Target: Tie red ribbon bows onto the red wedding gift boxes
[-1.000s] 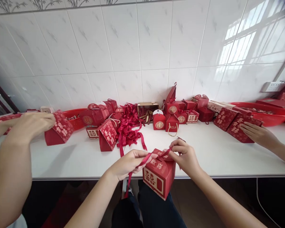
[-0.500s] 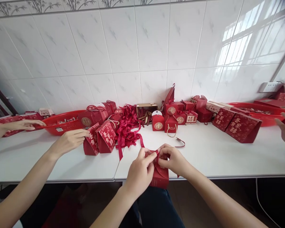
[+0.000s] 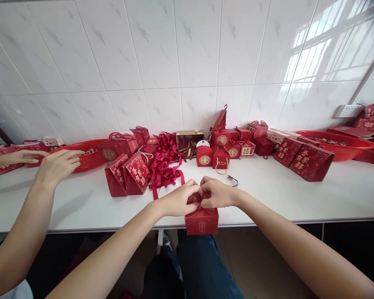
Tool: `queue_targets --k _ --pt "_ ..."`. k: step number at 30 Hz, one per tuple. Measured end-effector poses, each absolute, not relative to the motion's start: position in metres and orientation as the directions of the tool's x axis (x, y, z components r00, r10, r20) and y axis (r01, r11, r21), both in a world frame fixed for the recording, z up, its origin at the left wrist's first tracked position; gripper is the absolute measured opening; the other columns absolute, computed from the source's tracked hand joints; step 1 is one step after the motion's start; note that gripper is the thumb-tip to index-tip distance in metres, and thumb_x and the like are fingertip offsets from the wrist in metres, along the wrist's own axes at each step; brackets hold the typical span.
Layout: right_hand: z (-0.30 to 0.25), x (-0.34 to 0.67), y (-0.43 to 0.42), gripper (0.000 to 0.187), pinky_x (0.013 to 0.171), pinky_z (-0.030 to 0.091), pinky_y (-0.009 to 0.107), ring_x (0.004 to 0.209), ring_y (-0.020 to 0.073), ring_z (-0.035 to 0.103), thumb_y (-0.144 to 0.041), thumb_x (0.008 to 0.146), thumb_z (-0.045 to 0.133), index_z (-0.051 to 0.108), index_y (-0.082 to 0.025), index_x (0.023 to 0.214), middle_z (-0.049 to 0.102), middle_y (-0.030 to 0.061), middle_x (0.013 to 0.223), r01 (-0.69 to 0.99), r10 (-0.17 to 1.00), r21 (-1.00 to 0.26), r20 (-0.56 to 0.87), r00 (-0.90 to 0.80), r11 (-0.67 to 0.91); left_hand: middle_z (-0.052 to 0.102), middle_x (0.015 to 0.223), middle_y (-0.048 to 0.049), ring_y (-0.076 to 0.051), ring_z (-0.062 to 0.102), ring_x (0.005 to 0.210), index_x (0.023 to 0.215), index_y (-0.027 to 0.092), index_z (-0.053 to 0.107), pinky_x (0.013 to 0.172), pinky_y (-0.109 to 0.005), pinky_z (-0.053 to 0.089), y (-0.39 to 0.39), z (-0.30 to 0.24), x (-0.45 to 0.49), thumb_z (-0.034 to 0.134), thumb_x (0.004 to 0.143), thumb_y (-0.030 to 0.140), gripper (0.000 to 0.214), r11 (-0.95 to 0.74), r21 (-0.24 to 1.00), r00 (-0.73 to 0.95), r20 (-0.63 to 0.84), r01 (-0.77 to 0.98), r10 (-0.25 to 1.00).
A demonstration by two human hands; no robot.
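Observation:
A small red gift box (image 3: 202, 220) hangs at the near edge of the white table (image 3: 283, 195), over my lap. My left hand (image 3: 178, 198) and my right hand (image 3: 217, 192) meet on top of it. Both are closed, pinching a red ribbon at the box's top; most of the ribbon is hidden under my fingers. A loose end of red ribbon (image 3: 233, 180) trails on the table just behind my right hand.
A heap of red ribbons (image 3: 165, 164) and several red gift boxes and bags (image 3: 127, 174) line the tiled wall. Red basins stand at the left (image 3: 87, 154) and right (image 3: 343, 145). Another person's hands (image 3: 54, 166) reach toward the left basin.
My hands have drawn together on the box top, and the box now faces me squarely. The person on the left let go of a red bag and reached left. The hand at right has withdrawn.

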State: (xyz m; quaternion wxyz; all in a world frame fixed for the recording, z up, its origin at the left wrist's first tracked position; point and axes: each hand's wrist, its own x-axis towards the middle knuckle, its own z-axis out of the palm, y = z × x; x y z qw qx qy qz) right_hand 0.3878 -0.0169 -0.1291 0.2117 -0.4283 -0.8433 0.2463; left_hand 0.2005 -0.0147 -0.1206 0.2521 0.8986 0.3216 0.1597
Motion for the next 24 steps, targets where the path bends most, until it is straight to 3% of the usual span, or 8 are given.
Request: queue_targets --k 4,7,13,17,20,24 --pt "-0.131 0.391 -0.017 0.012 0.056 0.041 0.026 0.060 0.0095 0.048 -0.018 0.064 0.062 0.051 -0.018 0.058 0.051 0.0018 0.090 0.594 0.806 -0.593 0.172 -0.566 0.544 0.053 0.085 -0.0024 -0.015 0.051 0.067 0.081 0.021 0.061 0.060 -0.028 0.039 -0.023 -0.123 0.203 0.051 0.080 0.019 0.010 -0.712 0.385 0.700 0.201 0.587 0.685" --pt "-0.136 0.395 -0.023 0.016 0.064 0.043 0.027 0.064 0.0108 0.049 -0.012 0.063 0.060 0.048 -0.018 0.055 0.053 0.0019 0.087 0.561 0.800 -0.595 0.265 -0.539 0.575 0.055 0.083 -0.0026 -0.016 0.052 0.070 0.082 0.021 0.061 0.062 -0.029 0.040 -0.029 -0.130 0.201 0.051 0.082 0.020 0.011 -0.712 0.363 0.664 0.270 0.601 0.698" --pt "-0.143 0.399 -0.034 0.019 0.072 0.044 0.029 0.079 0.0157 0.056 -0.007 0.061 0.058 0.045 -0.019 0.054 0.054 0.0040 0.094 0.549 0.833 -0.641 0.302 -0.463 0.537 0.052 0.086 -0.0005 -0.012 0.051 0.065 0.078 0.020 0.059 0.062 -0.027 0.041 -0.034 -0.141 0.199 0.053 0.083 0.024 0.009 -0.681 0.429 0.594 0.336 0.594 0.731" --pt "-0.143 0.399 -0.033 0.020 0.074 0.044 0.030 0.083 0.0174 0.056 -0.007 0.061 0.059 0.044 -0.019 0.055 0.054 0.0040 0.093 0.541 0.836 -0.655 0.290 -0.465 0.528 0.049 0.089 0.0004 -0.009 0.048 0.062 0.073 0.019 0.055 0.060 -0.025 0.041 -0.032 -0.143 0.198 0.058 0.079 0.024 0.008 -0.641 0.566 0.574 0.325 0.519 0.752" --pt "-0.143 0.404 -0.032 0.021 0.074 0.043 0.030 0.082 0.0170 0.055 -0.008 0.062 0.060 0.043 -0.019 0.055 0.055 0.0040 0.094 0.558 0.839 -0.639 0.295 -0.458 0.529 0.047 0.086 0.0012 -0.009 0.045 0.061 0.065 0.019 0.047 0.059 -0.024 0.040 -0.026 -0.148 0.192 0.061 0.076 0.025 0.019 -0.593 0.636 0.513 0.339 0.493 0.789" --pt "-0.146 0.412 -0.032 0.022 0.074 0.044 0.031 0.079 0.0168 0.054 -0.010 0.064 0.059 0.041 -0.020 0.057 0.055 0.0042 0.093 0.596 0.851 -0.616 0.288 -0.439 0.515 0.043 0.075 0.0019 -0.012 0.044 0.064 0.057 0.019 0.037 0.061 -0.027 0.038 -0.020 -0.157 0.183 0.063 0.077 0.035 0.036 -0.537 0.627 0.440 0.321 0.564 0.839"
